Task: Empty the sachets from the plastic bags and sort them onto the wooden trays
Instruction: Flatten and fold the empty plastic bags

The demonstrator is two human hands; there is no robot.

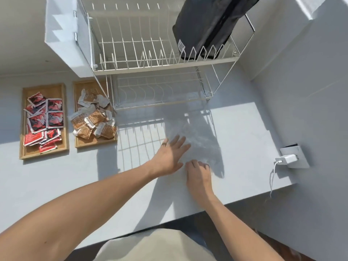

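Two wooden trays lie at the left of the white counter. The left tray [26,154] holds several red and black sachets [45,117]. The right tray [94,145] holds several brown and white sachets [94,119]. A clear, flat plastic bag [195,134] lies on the counter below the dish rack, hard to make out. My left hand [169,155] rests flat on its near left part, fingers spread, a ring on one finger. My right hand [197,172] sits at the bag's near edge with fingers curled on the plastic.
A white wire dish rack [150,63] stands at the back, with a black bag [205,25] leaning in its upper tier. A white charger [287,159] with a cable is plugged in at the right. The counter's front edge runs below my arms.
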